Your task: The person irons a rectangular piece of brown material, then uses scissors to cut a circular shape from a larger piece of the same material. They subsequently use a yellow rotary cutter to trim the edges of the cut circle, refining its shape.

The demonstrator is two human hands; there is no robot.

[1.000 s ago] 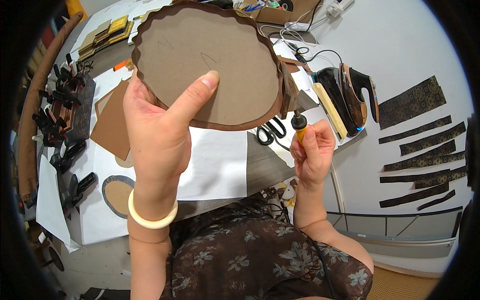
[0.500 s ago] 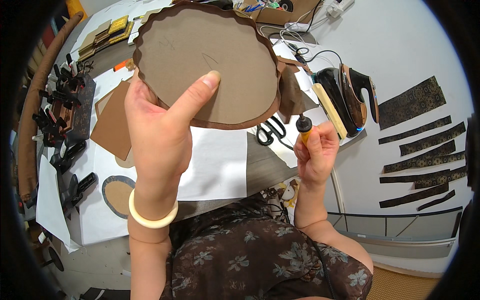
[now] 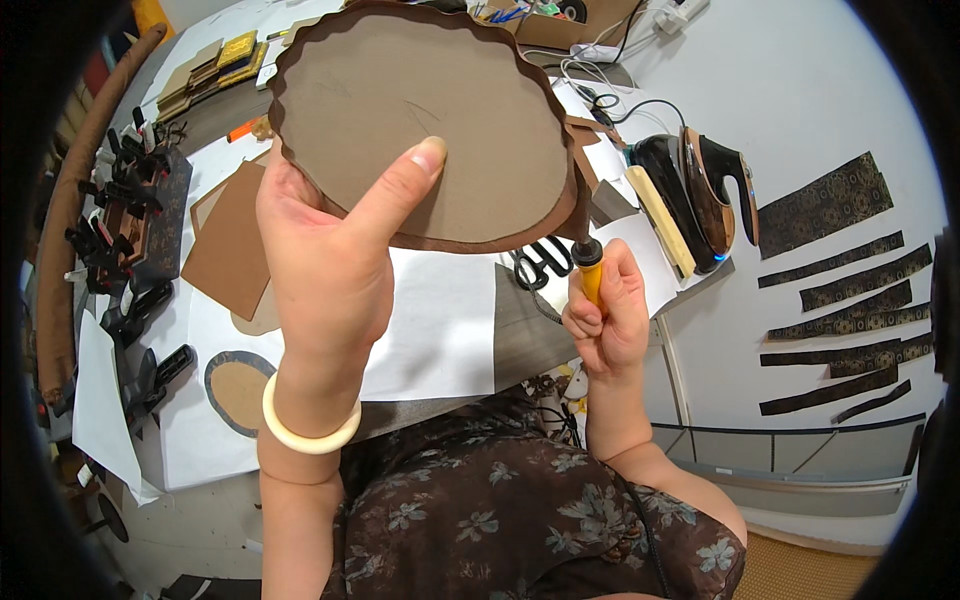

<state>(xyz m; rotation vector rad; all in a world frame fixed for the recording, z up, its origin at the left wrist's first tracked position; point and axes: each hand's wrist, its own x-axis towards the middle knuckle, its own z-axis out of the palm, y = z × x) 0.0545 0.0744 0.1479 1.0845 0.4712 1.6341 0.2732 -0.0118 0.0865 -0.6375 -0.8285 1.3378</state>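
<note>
Raised above the table is a rounded grey-brown board [image 3: 450, 90] with a wavy brown covering edge [image 3: 480, 243] turned up around its rim. My left hand [image 3: 335, 235] grips the board, its thumb flat on the face and its other fingers hidden behind. Faint pencil marks show on that face. In my closed right hand [image 3: 612, 310] is a yellow-handled tool [image 3: 588, 272] with a black collar, pointing upward. Its tip meets the brown edge at the board's lower right; the exact contact is hard to make out.
A black and copper iron [image 3: 700, 200] stands on the right, with black scissors [image 3: 545, 262] nearer. Brown board pieces [image 3: 235, 240] and a grey-rimmed oval [image 3: 240, 392] lie on white paper. Black clamps [image 3: 130, 310] line the left; patterned strips [image 3: 840, 300] lie far right.
The board has shifted slightly right. My right hand has moved left with the tool, and the brown flap that stuck out at the board's right edge now sits closer to the rim.
</note>
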